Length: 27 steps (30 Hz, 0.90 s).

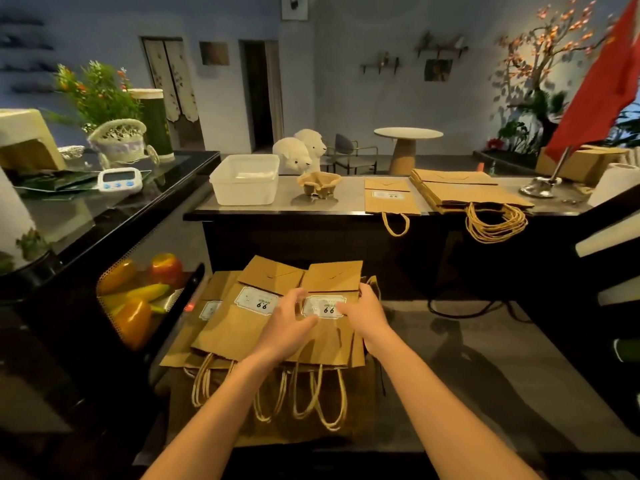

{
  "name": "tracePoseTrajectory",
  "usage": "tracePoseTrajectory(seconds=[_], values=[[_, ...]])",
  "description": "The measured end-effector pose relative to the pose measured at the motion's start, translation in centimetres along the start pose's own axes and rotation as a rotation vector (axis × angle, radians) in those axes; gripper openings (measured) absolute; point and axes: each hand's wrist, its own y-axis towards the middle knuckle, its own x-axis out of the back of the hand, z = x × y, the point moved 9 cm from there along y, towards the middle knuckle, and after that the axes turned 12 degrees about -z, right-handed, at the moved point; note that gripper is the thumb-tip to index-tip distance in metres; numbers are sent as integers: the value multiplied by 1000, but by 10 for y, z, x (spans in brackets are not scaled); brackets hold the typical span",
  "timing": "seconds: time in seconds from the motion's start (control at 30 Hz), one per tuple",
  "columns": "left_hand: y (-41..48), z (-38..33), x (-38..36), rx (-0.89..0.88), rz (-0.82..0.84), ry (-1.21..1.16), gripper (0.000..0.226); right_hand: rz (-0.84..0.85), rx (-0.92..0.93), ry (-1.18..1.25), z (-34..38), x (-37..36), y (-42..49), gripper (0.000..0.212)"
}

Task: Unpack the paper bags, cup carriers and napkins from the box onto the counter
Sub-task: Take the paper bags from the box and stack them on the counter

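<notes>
Several flat brown paper bags (239, 327) with white labels and twine handles lie fanned out low in front of me, on top of a brown box (263, 427). My left hand (289, 322) and my right hand (363, 311) grip the topmost bag (332, 275) by its left and right edges. On the counter (346, 199) behind lie one single paper bag (389, 199), a stack of bags (467, 192) with handles hanging over the edge, and a pulp cup carrier (318, 187). No napkins can be made out.
A white plastic tub (246, 183) stands left of the cup carrier. Two plush sheep (301, 154) sit behind it. A flag stand (540, 188) and a white roll (613, 185) are at the counter's right end. A side counter with a timer (119, 180) and a fruit basket (138, 296) lies to my left.
</notes>
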Motion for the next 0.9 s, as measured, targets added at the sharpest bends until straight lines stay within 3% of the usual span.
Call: tracePoseTrajectory(seconds=[0.13,0.2,0.33,0.57,0.67,0.8,0.9], values=[[14,20,52,24,-241,38,48,-51,-124,295,6,16,5,44],[20,44,74,107,-305,156,49,-50,-182,330,9,21,4,41],[20,77,82,233,-242,253,55,52,-192,207,21,-7,-16,30],[14,74,92,232,-324,76,39,28,-179,167,1,-73,-32,52],[16,75,86,216,-306,20,33,33,-192,154,4,-79,-33,55],[19,75,84,193,-302,-37,20,21,-167,154,11,-68,-29,39],[21,77,83,164,-280,-4,25,8,-141,125,11,-58,-23,42]])
